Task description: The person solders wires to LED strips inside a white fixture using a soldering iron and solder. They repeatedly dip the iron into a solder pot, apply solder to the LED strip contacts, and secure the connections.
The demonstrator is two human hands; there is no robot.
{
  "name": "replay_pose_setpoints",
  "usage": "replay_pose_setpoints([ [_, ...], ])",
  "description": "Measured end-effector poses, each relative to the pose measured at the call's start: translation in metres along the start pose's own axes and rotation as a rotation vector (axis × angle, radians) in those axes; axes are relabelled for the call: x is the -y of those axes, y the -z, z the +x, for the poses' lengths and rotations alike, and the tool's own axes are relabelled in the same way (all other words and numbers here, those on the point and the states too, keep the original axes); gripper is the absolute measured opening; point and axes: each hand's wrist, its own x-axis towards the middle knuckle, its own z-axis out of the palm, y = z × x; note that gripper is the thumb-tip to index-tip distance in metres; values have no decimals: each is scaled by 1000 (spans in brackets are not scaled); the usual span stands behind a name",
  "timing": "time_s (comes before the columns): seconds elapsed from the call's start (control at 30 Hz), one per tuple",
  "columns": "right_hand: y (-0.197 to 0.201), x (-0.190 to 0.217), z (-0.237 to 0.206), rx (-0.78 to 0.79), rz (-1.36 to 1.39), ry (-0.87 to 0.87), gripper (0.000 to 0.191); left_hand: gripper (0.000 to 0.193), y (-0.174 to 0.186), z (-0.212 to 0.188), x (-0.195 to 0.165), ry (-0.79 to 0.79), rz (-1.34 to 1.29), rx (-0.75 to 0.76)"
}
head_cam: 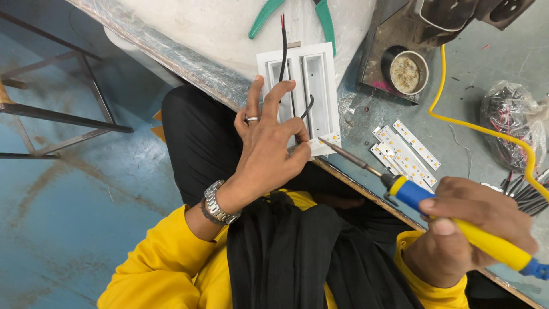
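My left hand [269, 146] grips the lower end of a white rectangular lamp housing [317, 74] that rests on the bench edge. A black and a red wire [283, 43] run out of its top. My right hand [466, 229] holds a soldering iron [452, 220] with a yellow and blue handle. Its metal tip [323, 139] touches a small LED strip end [331, 138] at the housing's lower right corner, close to my left thumb.
Several white LED strips [407, 150] lie on the bench to the right of the housing. Green-handled pliers [264, 16] lie at the top. A round tin [405, 71], a yellow cable [474, 127] and a bag of wires [512, 123] sit at the right.
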Motion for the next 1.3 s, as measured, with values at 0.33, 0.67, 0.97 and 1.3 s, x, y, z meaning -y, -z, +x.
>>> replay_pose_setpoints([
  [0.33, 37, -33, -41, -292, -119, 76, 21, 13, 9, -7, 11, -101, 15, 48],
  [0.67, 31, -25, -34, -82, -558, 366, 11, 19, 15, -12, 17, -131, 21, 17],
  [0.97, -9, -6, -38, -174, -92, -56, 16, 18, 15, -11, 17, -151, 53, 10],
  [1.3, -68, -37, -5, 383, -361, 115, 37, 16, 15, -13, 8, -136, 88, 33],
])
